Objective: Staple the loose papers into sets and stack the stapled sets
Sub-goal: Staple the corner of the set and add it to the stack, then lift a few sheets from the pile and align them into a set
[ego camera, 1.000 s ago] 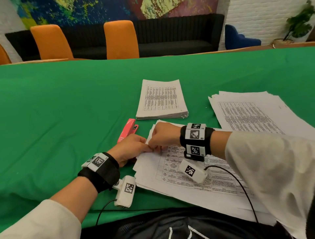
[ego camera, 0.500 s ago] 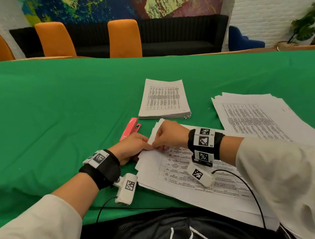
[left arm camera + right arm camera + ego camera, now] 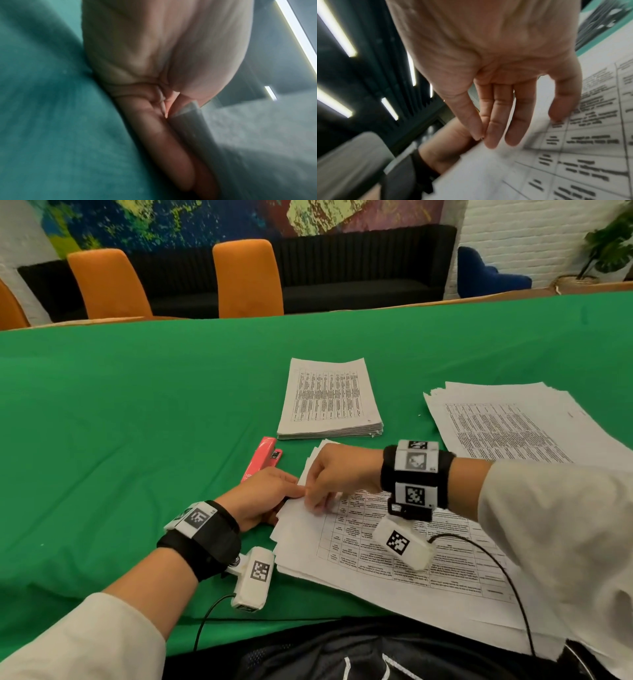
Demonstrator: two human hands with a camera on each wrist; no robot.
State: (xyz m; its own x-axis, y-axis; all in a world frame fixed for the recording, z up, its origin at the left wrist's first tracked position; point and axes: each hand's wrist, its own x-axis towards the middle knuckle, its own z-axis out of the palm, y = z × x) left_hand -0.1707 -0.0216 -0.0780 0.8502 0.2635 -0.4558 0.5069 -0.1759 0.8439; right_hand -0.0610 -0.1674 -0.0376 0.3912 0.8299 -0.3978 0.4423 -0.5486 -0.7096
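A loose pile of printed sheets (image 3: 394, 573) lies fanned on the green cloth near the front edge. My left hand (image 3: 291, 493) is at the pile's left edge. In the left wrist view this left hand (image 3: 171, 108) pinches a paper edge (image 3: 192, 128) between thumb and curled fingers. My right hand (image 3: 318, 503) is just right of it, on top of the pile. The right wrist view has the right hand (image 3: 488, 136) with straight fingers touching the top sheet (image 3: 573, 148), thumb beside the forefinger. A red stapler (image 3: 262, 457) lies behind the left hand, untouched. A squared stack of sets (image 3: 329, 398) sits beyond.
A second wide pile of loose sheets (image 3: 507, 422) lies at the right. Green cloth (image 3: 137, 422) stretches to the left and back. Two orange chairs (image 3: 246, 278) stand behind the table's far edge. A black cable (image 3: 507, 583) crosses the near pile.
Both hands stay at the pile's left edge. The right hand's fingers have stretched down from a closed bunch onto the top sheet. The head view has shifted slightly.
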